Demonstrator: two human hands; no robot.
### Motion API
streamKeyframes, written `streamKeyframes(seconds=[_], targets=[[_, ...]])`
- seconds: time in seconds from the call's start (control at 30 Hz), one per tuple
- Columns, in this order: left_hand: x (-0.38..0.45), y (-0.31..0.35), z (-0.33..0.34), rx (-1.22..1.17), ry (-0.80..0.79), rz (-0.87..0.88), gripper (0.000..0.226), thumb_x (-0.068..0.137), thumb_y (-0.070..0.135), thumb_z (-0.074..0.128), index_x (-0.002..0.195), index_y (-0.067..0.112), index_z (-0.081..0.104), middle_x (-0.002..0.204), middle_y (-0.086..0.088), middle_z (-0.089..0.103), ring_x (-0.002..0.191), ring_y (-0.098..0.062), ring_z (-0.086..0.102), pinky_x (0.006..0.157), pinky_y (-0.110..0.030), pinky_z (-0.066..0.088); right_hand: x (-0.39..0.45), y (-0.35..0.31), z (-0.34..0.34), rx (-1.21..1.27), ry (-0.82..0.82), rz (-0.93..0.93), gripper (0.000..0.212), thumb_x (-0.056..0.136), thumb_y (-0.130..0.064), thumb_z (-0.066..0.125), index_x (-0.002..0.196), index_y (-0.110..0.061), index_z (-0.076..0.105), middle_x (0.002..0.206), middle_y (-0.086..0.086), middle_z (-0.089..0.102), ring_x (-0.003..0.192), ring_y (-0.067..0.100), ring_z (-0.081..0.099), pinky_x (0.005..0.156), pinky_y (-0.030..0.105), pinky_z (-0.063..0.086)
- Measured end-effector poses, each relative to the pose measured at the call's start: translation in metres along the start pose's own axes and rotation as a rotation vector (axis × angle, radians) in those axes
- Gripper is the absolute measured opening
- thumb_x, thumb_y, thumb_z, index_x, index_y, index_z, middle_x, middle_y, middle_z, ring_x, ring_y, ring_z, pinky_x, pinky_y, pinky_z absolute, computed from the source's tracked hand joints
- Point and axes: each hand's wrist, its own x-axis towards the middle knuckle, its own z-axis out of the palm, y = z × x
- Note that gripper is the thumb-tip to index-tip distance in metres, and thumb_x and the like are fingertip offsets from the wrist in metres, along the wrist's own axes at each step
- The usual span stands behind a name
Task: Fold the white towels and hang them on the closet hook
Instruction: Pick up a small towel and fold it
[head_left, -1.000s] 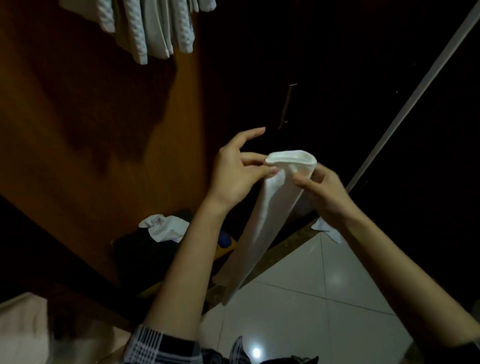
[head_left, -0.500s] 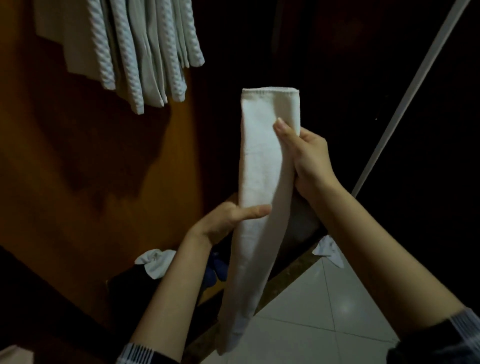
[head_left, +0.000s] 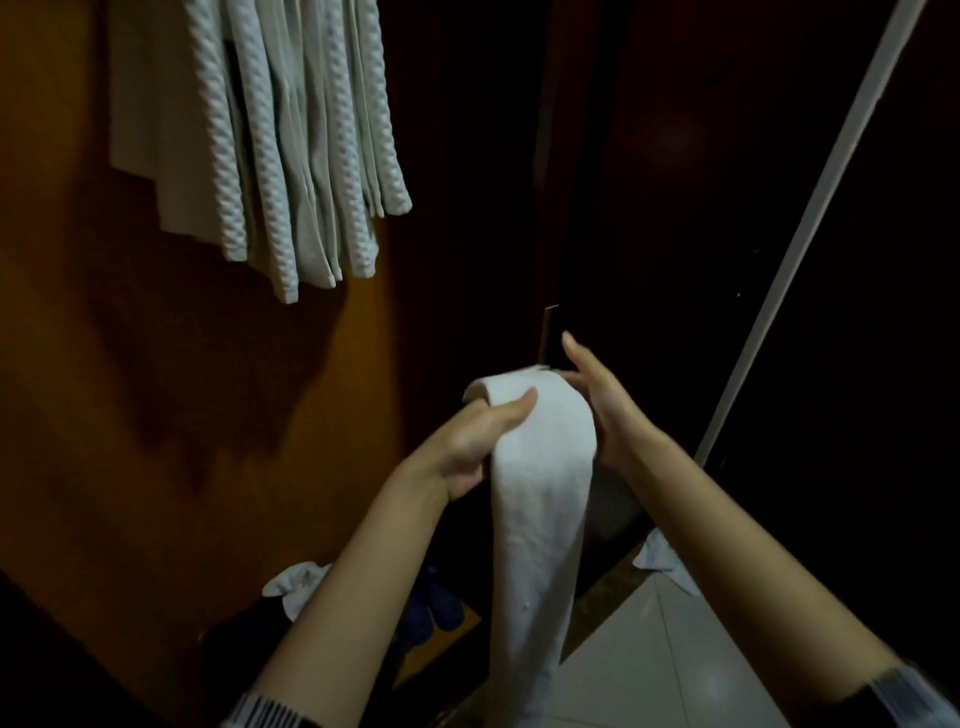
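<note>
Dim orange-brown closet wall (head_left: 156, 389) fills the background, with a bunch of folded white towels (head_left: 291, 145) hanging well above and left of the grip. Both hands hold one long folded white towel (head_left: 540, 493) at its bent top: the left hand (head_left: 478, 441) has its thumb pressed over the fold and fingers curled beneath. The right hand (head_left: 602, 410) supports the far side with fingers mostly straight, while the rest of the strip hangs below toward the white tiled floor (head_left: 665, 660).

Gripped towel (head_left: 540, 499): smooth matt white cloth. Hanging towels (head_left: 291, 145) up-left of grip: ribbed, knobbly weave. Wall (head_left: 104, 389) behind them: brown wood, dull sheen. Floor tiles (head_left: 665, 670) below grip: glossy.
</note>
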Motion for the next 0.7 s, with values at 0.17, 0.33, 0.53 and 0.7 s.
streamKeyframes(seconds=[0.17, 0.33, 0.53, 0.7], targets=[[0.015, 0.035, -0.008, -0.191, 0.133, -0.031, 0.029, 0.098, 0.027, 0.045, 0.107, 0.005, 0.061, 0.114, -0.013, 0.065, 0.103, -0.024, 0.063, 0.078, -0.032, 0.052, -0.008, 0.055, -0.009, 0.133, -0.182, -0.038, 0.061, 0.069, -0.064, 0.062, 0.114, -0.023, 0.067, 0.113, 0.003, 0.069, 0.103, 0.020, 0.066, 0.081, 0.031, 0.052], [0.021, 0.064, -0.029, -0.215, 0.292, 0.049, 0.033, 0.099, 0.029, 0.043, 0.112, 0.002, 0.058, 0.081, -0.009, 0.070, 0.073, -0.020, 0.067, 0.065, -0.031, 0.053, -0.006, 0.065, -0.005, -0.172, -0.280, 0.037, 0.046, 0.065, -0.034, 0.082, 0.105, -0.021, 0.064, 0.102, -0.003, 0.072, 0.092, 0.011, 0.069, 0.072, 0.022, 0.054], [0.022, 0.053, -0.051, -0.339, 0.370, 0.159, 0.059, 0.086, 0.064, 0.047, 0.109, 0.014, 0.069, 0.105, -0.012, 0.071, 0.096, -0.029, 0.068, 0.078, -0.042, 0.056, 0.004, 0.036, 0.006, -0.146, -0.290, -0.087, 0.036, 0.076, -0.035, 0.071, 0.106, -0.017, 0.065, 0.098, 0.000, 0.073, 0.090, 0.017, 0.070, 0.068, 0.024, 0.054], [0.011, 0.010, -0.030, -0.222, 0.205, -0.013, 0.062, 0.068, 0.065, 0.062, 0.102, 0.014, 0.073, 0.101, -0.011, 0.072, 0.089, -0.024, 0.070, 0.070, -0.032, 0.056, 0.018, 0.008, 0.022, -0.164, -0.256, -0.047, 0.040, 0.075, -0.046, 0.063, 0.099, -0.014, 0.068, 0.088, 0.000, 0.074, 0.081, 0.014, 0.071, 0.067, 0.023, 0.054]])
